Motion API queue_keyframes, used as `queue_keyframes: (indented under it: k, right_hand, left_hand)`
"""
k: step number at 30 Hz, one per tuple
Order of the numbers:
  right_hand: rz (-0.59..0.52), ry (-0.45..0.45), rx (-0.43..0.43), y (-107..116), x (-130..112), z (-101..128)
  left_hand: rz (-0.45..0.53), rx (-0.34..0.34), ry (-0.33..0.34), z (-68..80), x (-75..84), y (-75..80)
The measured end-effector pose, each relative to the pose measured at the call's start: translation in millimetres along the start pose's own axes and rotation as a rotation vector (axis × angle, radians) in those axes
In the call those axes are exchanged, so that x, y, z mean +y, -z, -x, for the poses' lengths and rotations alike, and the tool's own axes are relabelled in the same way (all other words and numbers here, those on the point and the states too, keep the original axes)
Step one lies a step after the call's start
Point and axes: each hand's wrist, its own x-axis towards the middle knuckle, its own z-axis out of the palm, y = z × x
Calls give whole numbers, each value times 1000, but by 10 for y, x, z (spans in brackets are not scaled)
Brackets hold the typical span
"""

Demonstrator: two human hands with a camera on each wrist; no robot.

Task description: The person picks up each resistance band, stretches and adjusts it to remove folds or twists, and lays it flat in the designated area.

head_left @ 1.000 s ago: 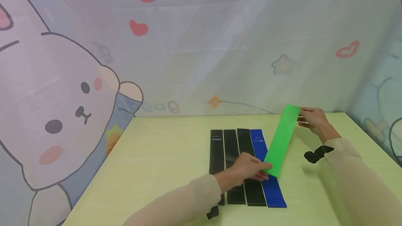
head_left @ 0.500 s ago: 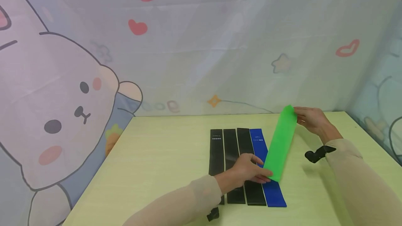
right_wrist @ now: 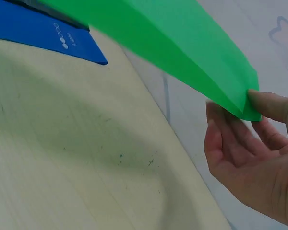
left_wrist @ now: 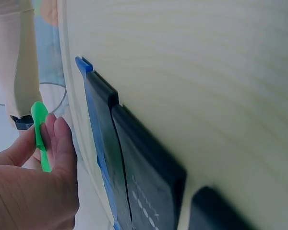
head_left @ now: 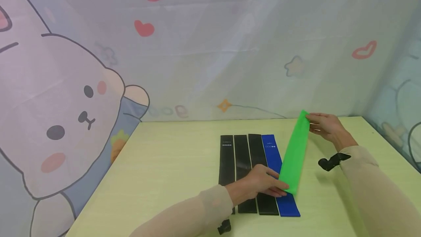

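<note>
Both hands are on the green band, and it hangs stretched between them above the table, tilted and running from the near middle out to the far right. The left hand has the near end: in the left wrist view the thumb and fingers press together on the thin green edge, a clear pinch. The right hand takes the far end; the right wrist view shows the thumb on top of the corner and the other fingers loosely curved beneath it, so that corner is pinched too.

Down on the table, four bands lie flat, side by side, edges touching or nearly so. Three black bands sit to the left, and the blue band lies on the right end of the row. The near end of the green band hovers over the blue one, just where the left hand sits; whether it touches the blue surface, I cannot tell. The far end is held well clear of the table, off to the right of the row.

No box, tray or bag shows in any view; the bands lie straight on the pale wood. A cartoon curtain hangs behind the table.
</note>
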Motion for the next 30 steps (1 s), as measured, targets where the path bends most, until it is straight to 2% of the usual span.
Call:
queue_keyframes:
  k: [6,9,14,18,22,26,30]
  right_hand:
    - [-65,-8,-32,-21,-36,3]
    - [-47,4,-21,-34,-31,12]
    - [108,75,26,-80,9,28]
    - [312,163,74,-154,27,11]
    - [479,190,114,-203,47,-35]
    - [544,182,118,-231,97,-83]
    - [555,174,100,-269,156,-104]
  left_hand:
    - [6,6,33,-6,-26,-39]
    - [18,7,47,3,-61,-67]
    - [40,-14,67,15,-119,-125]
    - [52,-4,78,23,-135,-171]
    - [67,14,96,34,-143,-221]
    - [96,19,116,45,-160,-286]
    - [120,11,138,62,-177,-378]
